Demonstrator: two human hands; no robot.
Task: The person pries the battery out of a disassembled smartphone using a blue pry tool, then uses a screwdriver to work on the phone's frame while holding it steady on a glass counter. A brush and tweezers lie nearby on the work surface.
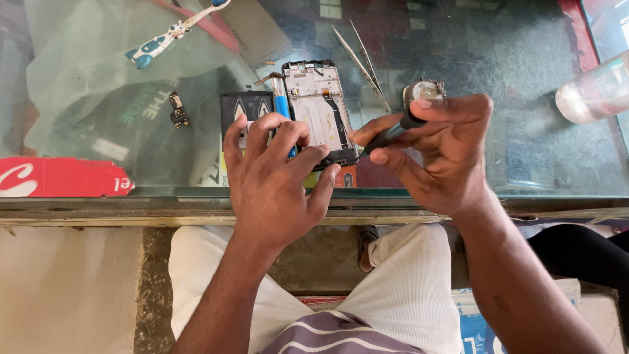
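The left hand [272,174] is pinning the opened phone frame [321,111] flat on the glass tabletop [524,131] while the right hand [445,154] is gripping a dark screwdriver [393,133], best held steady and square to its lower edge.

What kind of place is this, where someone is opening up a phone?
Probably a small phone repair counter. The left hand steadies an opened phone frame on a glass countertop, the right hand works on it with a screwdriver, and tweezers lie nearby.

A glossy glass counter [537,131] bears a bare metal phone frame [319,105], shiny steel tweezers [363,62] and a clear plastic bag [85,78].
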